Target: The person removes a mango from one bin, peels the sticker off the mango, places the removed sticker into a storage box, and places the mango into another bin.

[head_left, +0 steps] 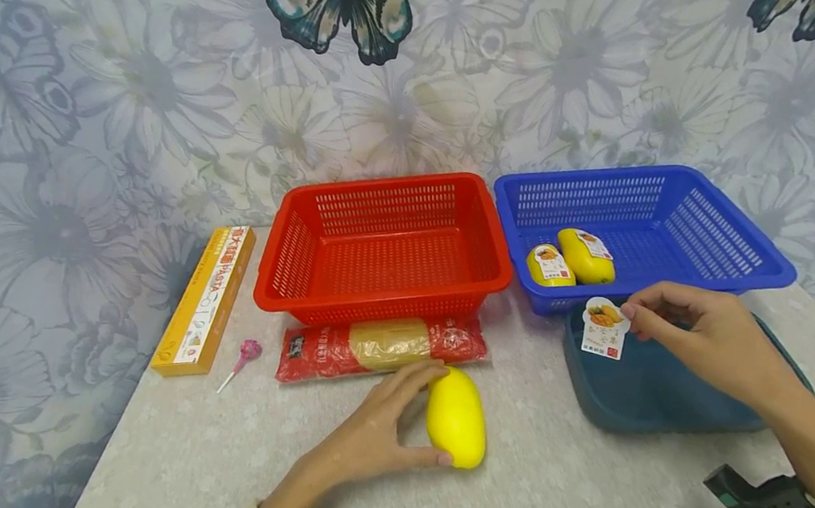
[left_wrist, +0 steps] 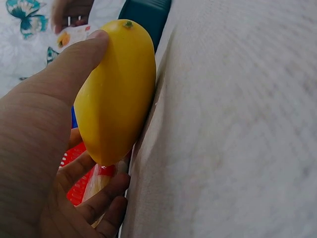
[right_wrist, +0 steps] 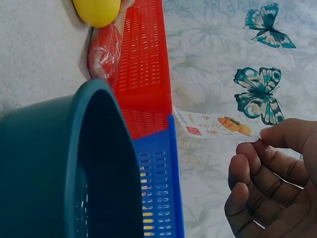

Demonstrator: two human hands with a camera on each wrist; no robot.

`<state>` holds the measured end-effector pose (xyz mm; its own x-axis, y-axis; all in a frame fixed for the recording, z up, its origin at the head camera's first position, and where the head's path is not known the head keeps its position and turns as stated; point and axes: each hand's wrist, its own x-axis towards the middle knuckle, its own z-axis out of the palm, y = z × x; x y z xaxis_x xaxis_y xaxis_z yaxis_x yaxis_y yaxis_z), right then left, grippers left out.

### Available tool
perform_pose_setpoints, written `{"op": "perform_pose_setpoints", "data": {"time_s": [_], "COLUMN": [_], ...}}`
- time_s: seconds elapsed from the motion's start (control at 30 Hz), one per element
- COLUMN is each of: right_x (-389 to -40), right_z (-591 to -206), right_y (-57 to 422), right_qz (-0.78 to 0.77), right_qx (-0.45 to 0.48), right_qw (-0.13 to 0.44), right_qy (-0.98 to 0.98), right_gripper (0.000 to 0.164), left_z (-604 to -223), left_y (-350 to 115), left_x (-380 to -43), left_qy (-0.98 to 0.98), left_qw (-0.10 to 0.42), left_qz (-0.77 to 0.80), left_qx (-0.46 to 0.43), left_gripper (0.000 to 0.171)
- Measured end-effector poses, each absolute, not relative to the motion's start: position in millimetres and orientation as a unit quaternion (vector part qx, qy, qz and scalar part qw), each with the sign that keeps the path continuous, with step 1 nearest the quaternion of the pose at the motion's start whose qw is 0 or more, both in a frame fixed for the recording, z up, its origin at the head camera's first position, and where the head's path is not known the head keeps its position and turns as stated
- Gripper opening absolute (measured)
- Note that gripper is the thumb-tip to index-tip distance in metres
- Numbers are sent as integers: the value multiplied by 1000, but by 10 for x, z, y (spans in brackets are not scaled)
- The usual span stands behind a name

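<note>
My left hand grips a plain yellow mango on the table, thumb at its near end and fingers at the far end. The left wrist view shows the thumb along the mango near its stem spot. Between thumb and forefinger, my right hand pinches a white sticker printed with mangoes, above the dark teal basin. In the right wrist view the sticker hangs from the fingertips by one edge. Two yellow mangoes bearing similar stickers lie in the blue basket.
A red basket stands left of the blue one. In front of it lies a red-and-clear pasta packet. Farther left are a lollipop and a yellow pasta box. A patterned wall rises behind the table.
</note>
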<state>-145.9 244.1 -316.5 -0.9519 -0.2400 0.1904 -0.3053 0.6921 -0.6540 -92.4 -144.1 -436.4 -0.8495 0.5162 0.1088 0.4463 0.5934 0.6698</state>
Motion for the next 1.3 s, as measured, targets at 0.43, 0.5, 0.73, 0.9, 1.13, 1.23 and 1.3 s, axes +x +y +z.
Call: {"op": "perform_pose_setpoints", "data": {"time_s": [0.43, 0.5, 0.73, 0.9, 1.13, 1.23, 1.3], "right_x": [-1526, -1530, -1552, -1560, -1550, -1547, -1544], "right_z": [-3296, -3317, -3377, -3435, -3492, -3495, -3494], "right_y": [2575, 2589, 2590, 2591, 2604, 2602, 2601], "right_qz": [367, 362, 361, 357, 352, 342, 332], "right_qx": [131, 126, 97, 99, 118, 107, 101], "right_qw": [51, 56, 58, 53, 62, 64, 68], "right_qy": [-920, -922, -926, -927, -927, -931, -936], "right_gripper": [8, 9, 23, 19, 18, 19, 18], "left_z": [-4360, -4361, -4359, -4363, -4367, -4375, -4379], "left_y": [-1465, -1468, -1465, -1462, -1448, -1440, -1433], "left_x": [-955, -958, -963, -960, -965, -968, -967], "left_qy": [890, 890, 895, 897, 896, 896, 896], "left_qw": [52, 52, 61, 64, 62, 64, 65], "left_qz": [365, 365, 362, 360, 360, 359, 359], "left_qx": [269, 269, 254, 249, 253, 253, 253], "left_gripper": [97, 97, 98, 98, 98, 98, 98]}}
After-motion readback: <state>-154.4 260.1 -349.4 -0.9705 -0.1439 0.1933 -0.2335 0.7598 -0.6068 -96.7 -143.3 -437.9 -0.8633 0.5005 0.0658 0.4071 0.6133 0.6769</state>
